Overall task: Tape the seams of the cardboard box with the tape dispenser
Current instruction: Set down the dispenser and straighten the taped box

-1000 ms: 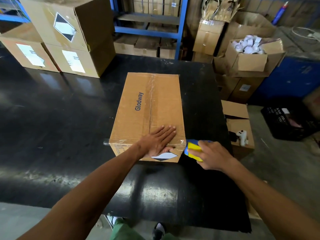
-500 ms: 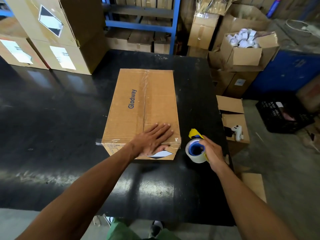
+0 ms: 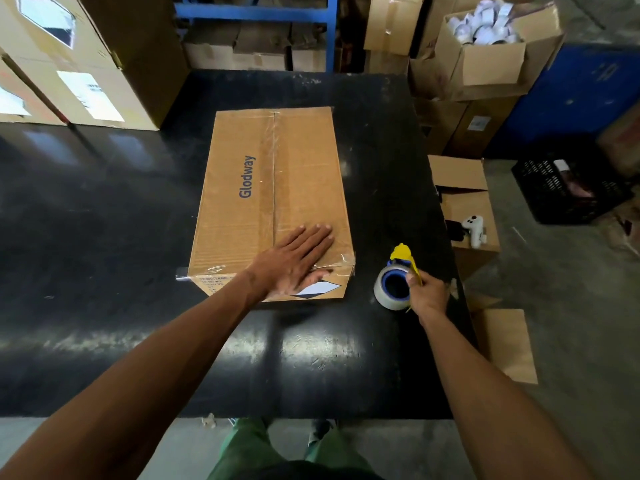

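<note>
A closed brown cardboard box [image 3: 242,188] marked "Glodway" lies on the black table [image 3: 104,237]. Clear tape runs along its centre seam and across its near edge, with a loose tape end sticking out at the near left corner. My left hand [image 3: 294,261] lies flat, fingers spread, on the box's near right part. To the right of the box, my right hand [image 3: 427,294] grips the yellow and blue tape dispenser [image 3: 396,282] with its clear roll, low over the table and apart from the box.
Stacked labelled cartons [image 3: 79,64] stand at the table's far left. Right of the table are an open box of tape rolls [image 3: 485,46], smaller cartons [image 3: 464,202] with a white controller [image 3: 474,228] on one, a black crate [image 3: 568,188] and a blue shelf frame [image 3: 256,13] behind.
My right hand pulled the dispenser off the box's near right corner and moved it right and down beside the box. My left hand stayed flat on the box.
</note>
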A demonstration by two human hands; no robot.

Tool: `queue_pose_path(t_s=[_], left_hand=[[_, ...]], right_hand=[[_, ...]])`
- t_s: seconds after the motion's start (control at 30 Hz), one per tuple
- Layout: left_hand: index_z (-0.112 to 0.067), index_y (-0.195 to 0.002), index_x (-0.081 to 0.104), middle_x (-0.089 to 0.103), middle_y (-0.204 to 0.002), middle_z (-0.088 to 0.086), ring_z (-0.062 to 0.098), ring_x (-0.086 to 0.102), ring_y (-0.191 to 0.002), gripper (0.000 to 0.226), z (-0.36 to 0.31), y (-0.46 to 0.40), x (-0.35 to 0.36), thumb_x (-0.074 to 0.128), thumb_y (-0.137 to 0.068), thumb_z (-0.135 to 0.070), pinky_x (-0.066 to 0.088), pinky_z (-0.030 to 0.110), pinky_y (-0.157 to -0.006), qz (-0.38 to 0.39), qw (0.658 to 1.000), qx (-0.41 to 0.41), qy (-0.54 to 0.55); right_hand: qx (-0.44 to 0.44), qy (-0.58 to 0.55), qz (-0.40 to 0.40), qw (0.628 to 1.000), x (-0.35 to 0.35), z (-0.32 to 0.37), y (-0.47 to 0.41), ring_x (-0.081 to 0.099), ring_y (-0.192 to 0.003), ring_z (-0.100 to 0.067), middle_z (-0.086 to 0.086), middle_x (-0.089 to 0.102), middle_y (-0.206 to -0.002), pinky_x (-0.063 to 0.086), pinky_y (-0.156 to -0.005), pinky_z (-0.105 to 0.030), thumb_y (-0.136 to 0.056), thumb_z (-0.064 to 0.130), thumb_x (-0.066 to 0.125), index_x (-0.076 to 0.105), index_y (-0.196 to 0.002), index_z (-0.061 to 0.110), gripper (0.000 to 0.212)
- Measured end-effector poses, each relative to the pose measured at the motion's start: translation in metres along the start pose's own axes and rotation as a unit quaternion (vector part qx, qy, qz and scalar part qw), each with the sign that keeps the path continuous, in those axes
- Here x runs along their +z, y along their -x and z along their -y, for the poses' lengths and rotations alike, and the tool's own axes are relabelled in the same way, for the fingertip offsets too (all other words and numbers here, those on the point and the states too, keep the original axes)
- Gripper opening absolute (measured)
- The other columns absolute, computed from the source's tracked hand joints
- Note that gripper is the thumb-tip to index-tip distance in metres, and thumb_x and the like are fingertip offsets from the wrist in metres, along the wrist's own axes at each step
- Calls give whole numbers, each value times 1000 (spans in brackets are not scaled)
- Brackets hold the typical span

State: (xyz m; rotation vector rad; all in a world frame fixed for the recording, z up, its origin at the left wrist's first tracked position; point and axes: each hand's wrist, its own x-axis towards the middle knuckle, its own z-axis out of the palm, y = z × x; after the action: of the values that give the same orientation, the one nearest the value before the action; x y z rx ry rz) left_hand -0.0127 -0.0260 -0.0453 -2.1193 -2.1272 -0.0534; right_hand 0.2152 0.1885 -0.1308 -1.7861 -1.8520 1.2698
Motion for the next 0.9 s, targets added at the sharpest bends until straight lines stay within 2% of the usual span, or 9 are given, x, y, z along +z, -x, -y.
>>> queue_pose_path(t_s=[0.07, 0.17, 0.27, 0.33, 0.47, 0.53, 0.6, 0.77, 0.9], left_hand=[[-2, -152, 27, 27, -159, 18, 30, 24, -148, 72, 0, 0, 1, 22, -102, -53, 26, 47, -120, -1, 1000, 3, 1], [-3, -154, 22, 22, -161, 17, 30, 19, -149, 73, 1, 0, 1, 16, -103, -55, 25, 48, -120, 27, 1000, -4, 7], [-4, -155, 13, 10, -163, 16, 27, 7, -152, 75, -1, 1, -9, 14, -102, -57, 15, 48, -122, 50, 998, -8, 23], [-2, -154, 19, 14, -163, 16, 26, 10, -152, 69, -2, 11, -20, 25, -103, -48, 11, 52, -122, -27, 996, -47, 67], [0, -148, 38, 29, -157, 21, 35, 22, -148, 57, 12, 46, -22, 31, -102, -34, 9, 63, -118, -187, 921, -342, 9], [0, -147, 37, 26, -157, 25, 41, 19, -148, 60, 18, 60, -19, 30, -101, -38, 7, 67, -116, -133, 846, -515, 27], [-3, -150, 33, 20, -160, 25, 44, 16, -147, 65, 19, 62, -19, 24, -100, -44, 13, 70, -113, -42, 800, -594, 76], [-11, -156, 14, 2, -165, 13, 41, 6, -149, 69, 21, 60, -24, 14, -101, -54, 18, 66, -114, 14, 807, -577, 127], [-12, -156, 12, -1, -164, 18, 40, 7, -150, 74, 29, 84, -26, 17, -100, -60, 11, 58, -119, -19, 839, -527, 135]], right_hand=[[0, 27, 0, 1000, -1, 5, 2, 59, -112, -35, -11, 70, -108, 47, -97, -48, -92, 36, 59, 71, -114, 21, 29], [-43, 144, -21, 988, -2, 32, 21, 43, -133, -37, -16, 48, -144, 40, -105, -50, -94, 43, 58, 46, -144, 15, 59], [-148, 52, -34, 987, 12, 82, 68, 24, -146, -24, -4, 25, -160, 28, -114, -46, -98, 53, 45, 29, -153, 25, 64], [-242, -24, -28, 969, 33, 111, 99, 18, -148, -16, 1, 22, -162, 18, -117, -39, -100, 54, 34, 30, -152, 27, 59], [-354, 10, -37, 935, 76, 132, 116, 23, -147, -18, -4, 33, -158, 10, -119, -27, -103, 41, 26, 43, -147, 16, 53], [-395, 65, -75, 913, 90, 125, 114, 40, -140, -26, -12, 51, -146, 15, -117, -25, -103, 31, 31, 56, -135, 5, 49], [-415, 86, -120, 898, 100, 119, 109, 50, -132, -30, -15, 60, -135, 17, -116, -20, -101, 23, 39, 63, -125, 0, 41], [-412, 129, -156, 888, 102, 119, 108, 48, -134, -29, -13, 59, -136, 16, -116, -20, -101, 23, 44, 64, -125, 1, 38], [-387, 218, -92, 892, 90, 127, 111, 30, -145, -27, -11, 43, -151, 15, -119, -39, -102, 36, 27, 52, -139, 7, 54]])
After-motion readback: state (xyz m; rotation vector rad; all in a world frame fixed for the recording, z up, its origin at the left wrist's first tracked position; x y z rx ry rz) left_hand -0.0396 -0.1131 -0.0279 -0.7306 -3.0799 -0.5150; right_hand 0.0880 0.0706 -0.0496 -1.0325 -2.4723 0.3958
